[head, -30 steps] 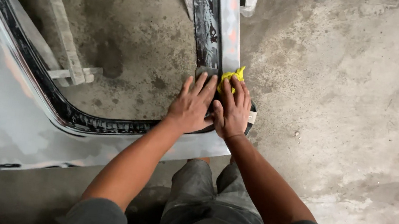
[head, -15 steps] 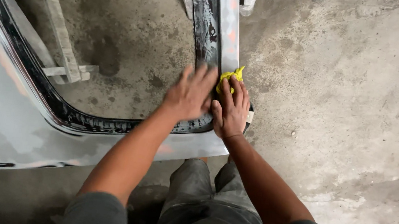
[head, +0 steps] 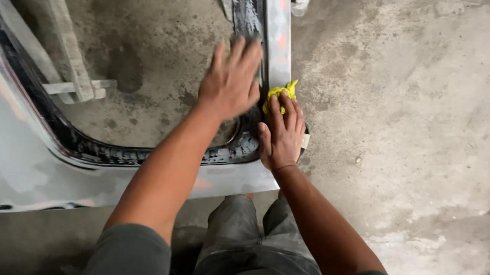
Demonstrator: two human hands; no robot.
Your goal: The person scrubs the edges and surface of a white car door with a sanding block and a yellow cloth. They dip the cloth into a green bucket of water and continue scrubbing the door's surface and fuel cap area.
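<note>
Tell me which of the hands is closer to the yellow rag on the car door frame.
Right. The right hand lies on the yellow rag, fingers pressing it against the door frame. The left hand is spread beside it, to its left, not touching it.

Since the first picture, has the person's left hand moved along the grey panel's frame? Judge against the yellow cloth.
Yes. The left hand has slid up the frame, away from the person: it was level with the yellow cloth, and its fingers now reach past it, while the right hand stays on the cloth.
</note>
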